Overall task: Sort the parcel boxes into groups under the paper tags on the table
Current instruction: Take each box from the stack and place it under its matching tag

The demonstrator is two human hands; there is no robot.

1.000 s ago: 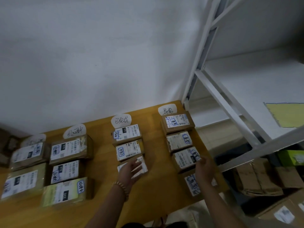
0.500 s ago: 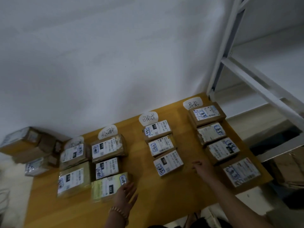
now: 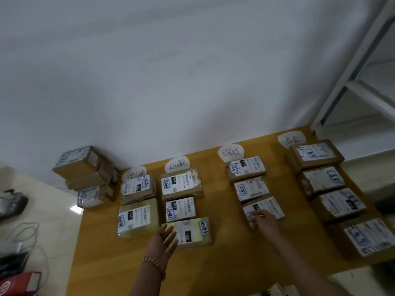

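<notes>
Left hand (image 3: 163,241), fingers spread straight, touches the box labelled "220" (image 3: 192,231); right of that box, right hand (image 3: 265,223) rests, seemingly uncurled, on another parcel (image 3: 271,207).

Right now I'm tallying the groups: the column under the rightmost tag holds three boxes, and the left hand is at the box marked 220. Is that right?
No: the head view shows four boxes under the rightmost tag, not three. The left hand is at the box marked 220.
</notes>
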